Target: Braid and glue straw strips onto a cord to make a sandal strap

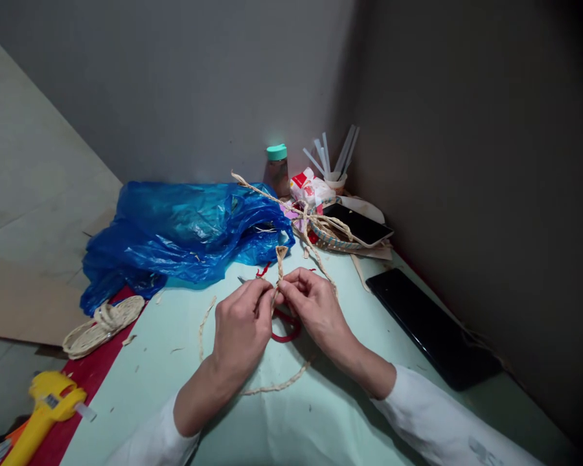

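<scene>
Near the middle of the pale green table surface, my left hand and my right hand meet, fingertips pinched on a braided straw cord. The cord's short, folded end sticks up above my fingers. A longer piece of twisted straw cord curves over the table below my hands. Between and beneath my hands, the red handle of what looks like scissors shows; a metal tip peeks out beside my left fingers.
A blue plastic bag lies at the back left, with a straw coil and yellow glue gun along the left edge. A black tablet is on the right. Behind stand a green-lidded jar, a phone and a cup of glue sticks.
</scene>
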A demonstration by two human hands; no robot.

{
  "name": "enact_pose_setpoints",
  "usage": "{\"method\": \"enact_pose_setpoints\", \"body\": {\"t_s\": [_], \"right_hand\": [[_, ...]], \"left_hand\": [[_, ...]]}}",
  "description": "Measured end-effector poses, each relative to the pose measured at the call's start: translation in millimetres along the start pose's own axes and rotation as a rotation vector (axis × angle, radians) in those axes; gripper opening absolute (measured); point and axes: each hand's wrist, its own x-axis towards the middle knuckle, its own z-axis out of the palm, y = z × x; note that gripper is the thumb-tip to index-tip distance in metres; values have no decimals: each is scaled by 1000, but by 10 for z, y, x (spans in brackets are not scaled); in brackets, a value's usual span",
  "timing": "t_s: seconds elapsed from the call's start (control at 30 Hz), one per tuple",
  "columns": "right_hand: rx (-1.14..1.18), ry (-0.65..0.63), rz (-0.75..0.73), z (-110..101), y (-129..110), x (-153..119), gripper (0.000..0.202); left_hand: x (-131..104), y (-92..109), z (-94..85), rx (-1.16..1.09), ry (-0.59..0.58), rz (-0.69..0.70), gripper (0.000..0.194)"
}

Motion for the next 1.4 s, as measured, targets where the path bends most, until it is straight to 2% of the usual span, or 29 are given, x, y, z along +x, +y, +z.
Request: {"method": "enact_pose_setpoints", "body": {"t_s": [0.13, 0.27, 0.47, 0.67, 0.77, 0.87, 0.9, 0.97, 1.03, 1.1, 1.17, 1.3, 1.4], "right_hand": [[73, 37, 18, -24, -67, -1, 20], [217, 12, 83, -36, -85, 23, 22], [293, 26, 121, -37, 26, 43, 19], [322, 61, 118, -45, 62, 56, 21], [312, 42, 97, -56, 31, 69, 21], [274, 37, 58, -50, 14, 58, 20], [268, 24, 49, -41, 17, 46, 19], [272, -35, 58, -16, 37, 13, 20], [269, -101, 65, 8, 67, -22, 20], [220, -127, 34, 25, 97, -50, 20], [145, -129, -20, 32, 115, -67, 19], [-18, -183, -110, 29, 85, -96, 14], [-175, -233, -171, 16, 0, -137, 15]], "left_hand": [[-82, 47, 65, 167, 122, 243, 15], [-114, 92, 89, 365, 120, 405, 23], [-113, 95, 130, 448, 141, 510, 23], [-170, 45, 215, 327, 140, 542, 21], [-134, 26, 169, 76, 121, 421, 18], [-51, 6, 96, -186, 134, 71, 15], [-26, -4, 87, -285, 95, -57, 14], [4, -27, 105, -559, -73, -260, 15], [3, -49, 162, -873, -242, -399, 20], [-15, -64, 220, -1095, -302, -498, 26], [-31, -69, 242, -1177, -275, -560, 31], [-28, -75, 173, -1184, -205, -625, 33], [-23, -102, 103, -1079, -158, -617, 29]]}}
